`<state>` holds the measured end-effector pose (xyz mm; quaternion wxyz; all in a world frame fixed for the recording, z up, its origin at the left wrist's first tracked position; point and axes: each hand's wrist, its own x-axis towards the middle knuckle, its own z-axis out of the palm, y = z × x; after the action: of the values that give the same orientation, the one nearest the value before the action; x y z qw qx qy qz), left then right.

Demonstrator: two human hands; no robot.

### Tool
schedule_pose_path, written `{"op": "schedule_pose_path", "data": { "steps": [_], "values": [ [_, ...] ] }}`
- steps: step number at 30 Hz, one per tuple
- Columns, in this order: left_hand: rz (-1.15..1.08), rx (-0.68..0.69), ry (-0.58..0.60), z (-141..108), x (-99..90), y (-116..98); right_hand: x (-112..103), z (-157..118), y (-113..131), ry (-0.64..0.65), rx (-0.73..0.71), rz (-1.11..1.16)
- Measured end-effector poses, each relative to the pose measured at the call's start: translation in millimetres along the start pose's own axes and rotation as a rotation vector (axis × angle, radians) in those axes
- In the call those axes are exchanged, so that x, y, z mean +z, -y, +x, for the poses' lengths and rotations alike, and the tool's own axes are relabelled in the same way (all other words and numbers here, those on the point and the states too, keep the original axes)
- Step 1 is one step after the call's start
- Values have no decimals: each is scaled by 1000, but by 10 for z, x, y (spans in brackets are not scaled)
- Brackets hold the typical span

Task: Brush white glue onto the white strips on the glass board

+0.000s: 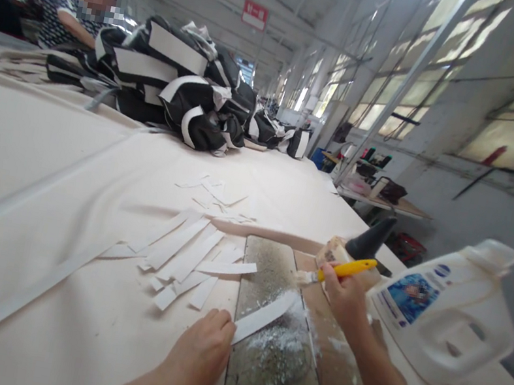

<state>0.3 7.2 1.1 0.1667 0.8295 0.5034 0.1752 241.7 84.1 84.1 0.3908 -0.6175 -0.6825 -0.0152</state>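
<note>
My right hand (347,296) is closed round the yellow handle of a paintbrush (348,268), whose pale bristles hang over the right edge of a stained board (268,267). My left hand (203,349) pinches the near end of a white strip (267,317), which lies slantwise across that board. White residue is smeared on the board under and around this strip. Left of the board, several loose white strips (190,250) lie in a fanned heap on the pale cloth, one long strip (46,288) stretching toward the lower left.
A large white plastic jug (458,321) stands at right, beside a dark cone-shaped thing (371,238). Brown cardboard (329,371) runs along the board's right side. Black-and-white sewn pieces (192,108) are piled at the back. A person (77,15) works at the far left.
</note>
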Motion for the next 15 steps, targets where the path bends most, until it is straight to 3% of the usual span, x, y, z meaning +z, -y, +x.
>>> {"op": "schedule_pose_path", "data": {
  "steps": [3,5,9,12,15],
  "values": [
    [7,0,5,-3,-13,-8,148,-166,172,198,-42,102],
    [0,-13,11,-6,-12,-7,270,-173,123,301,-52,69],
    [-23,-38,14,-9,9,7,220,28,-133,154,22,-51],
    [-45,-33,14,-1,26,27,49,21,-83,41,48,-73],
    [-41,-31,-3,11,36,41,60,-204,103,148,25,91]
  ]
}}
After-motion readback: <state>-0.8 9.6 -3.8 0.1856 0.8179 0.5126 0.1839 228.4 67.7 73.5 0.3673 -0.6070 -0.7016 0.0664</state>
